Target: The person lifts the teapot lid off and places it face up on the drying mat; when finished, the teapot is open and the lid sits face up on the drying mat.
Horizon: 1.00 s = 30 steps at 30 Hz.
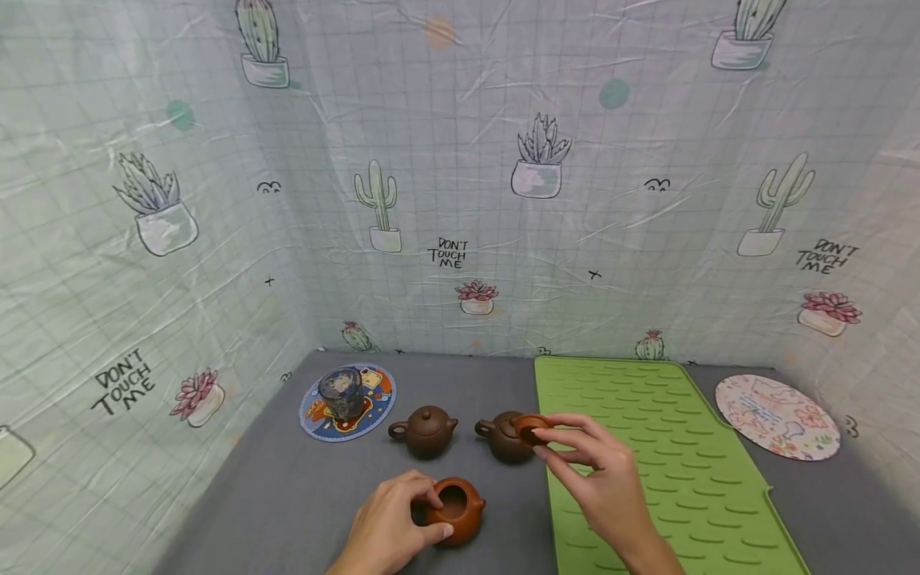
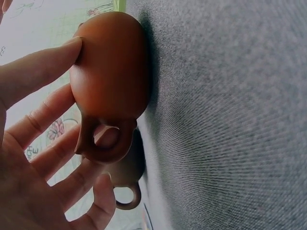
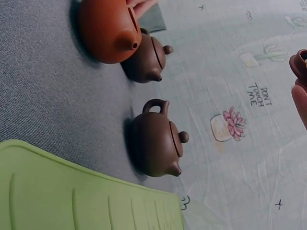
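An orange clay teapot (image 1: 460, 515) stands lidless on the grey cloth near the front. My left hand (image 1: 435, 517) grips it, thumb on its side and fingers at the handle; the left wrist view shows the pot's body (image 2: 110, 72) and a finger through the handle loop. My right hand (image 1: 546, 435) pinches a small orange-brown lid (image 1: 532, 429) in the air above the nearer dark brown teapot (image 1: 505, 441). The lid (image 3: 300, 62) shows at the right edge of the right wrist view. A second dark brown teapot (image 1: 426, 431) stands to the left. Both brown pots (image 3: 156, 143) (image 3: 144, 60) wear their lids.
A ribbed green mat (image 1: 647, 463) covers the right half of the grey table (image 1: 287, 495). A dark blue cup (image 1: 342, 391) sits on a colourful round coaster (image 1: 316, 417) at the back left. A round floral mat (image 1: 776, 417) lies at the far right. Cactus-print cloth walls enclose three sides.
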Tool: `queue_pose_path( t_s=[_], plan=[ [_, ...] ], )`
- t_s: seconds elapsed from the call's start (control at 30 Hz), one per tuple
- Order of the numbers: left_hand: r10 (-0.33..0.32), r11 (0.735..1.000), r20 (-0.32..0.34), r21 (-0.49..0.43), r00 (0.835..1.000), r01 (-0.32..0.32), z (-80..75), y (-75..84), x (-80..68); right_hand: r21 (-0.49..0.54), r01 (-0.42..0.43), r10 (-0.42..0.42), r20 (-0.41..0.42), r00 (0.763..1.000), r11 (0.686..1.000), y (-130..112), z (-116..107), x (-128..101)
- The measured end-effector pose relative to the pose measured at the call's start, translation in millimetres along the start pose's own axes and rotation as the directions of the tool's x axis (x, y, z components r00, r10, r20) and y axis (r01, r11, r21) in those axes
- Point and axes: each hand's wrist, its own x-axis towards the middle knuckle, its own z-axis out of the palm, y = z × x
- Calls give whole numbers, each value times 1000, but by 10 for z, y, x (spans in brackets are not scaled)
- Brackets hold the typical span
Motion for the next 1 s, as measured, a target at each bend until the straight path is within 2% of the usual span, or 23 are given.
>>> queue_pose_path(
  t_s=[0.53,0.87,1.0],
  plan=[
    [-18,1000,27,-19,999,18,-21,-5,20,-31,-12,11,-30,1000,999,15,-88,2],
    [-16,1000,29,-18,999,17,-28,1,18,-1,2,-2,-47,999,1000,42,-149,8],
    [-16,1000,30,-18,999,17,-30,0,20,-5,-19,18,-42,999,1000,58,-188,-10]
  ],
)
